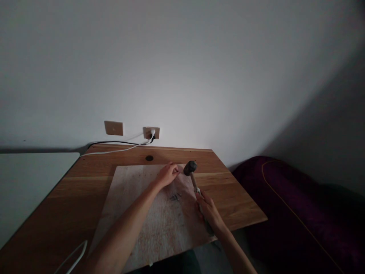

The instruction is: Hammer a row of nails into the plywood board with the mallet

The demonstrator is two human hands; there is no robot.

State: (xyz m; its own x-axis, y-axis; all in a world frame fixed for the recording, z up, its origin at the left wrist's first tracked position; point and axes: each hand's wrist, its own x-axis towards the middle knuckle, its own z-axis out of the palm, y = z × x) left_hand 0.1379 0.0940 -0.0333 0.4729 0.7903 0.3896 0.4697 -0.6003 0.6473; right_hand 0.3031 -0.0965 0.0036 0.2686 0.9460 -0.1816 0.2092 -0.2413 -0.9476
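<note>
My right hand [209,210] grips the handle of a hammer [190,168], its dark head raised near the far right corner of a pale wooden board [148,224]. Close to the left of the hammer head, my left hand [167,174] rests at the board's far edge with thumb and fingers pinched together. What the pinch holds is too small to make out. A small heap of nails [175,196] lies on the board between my two hands. Several small dark nail heads or holes run in a row along the board's far side, left of my left hand.
The board lies on a brown wooden table [228,190]. A wall socket [151,133] behind it holds plugs with a white and a black cable. At left stands a white surface [34,190]; a white cable loop [78,255] is near it. Purple fabric [285,205] lies right.
</note>
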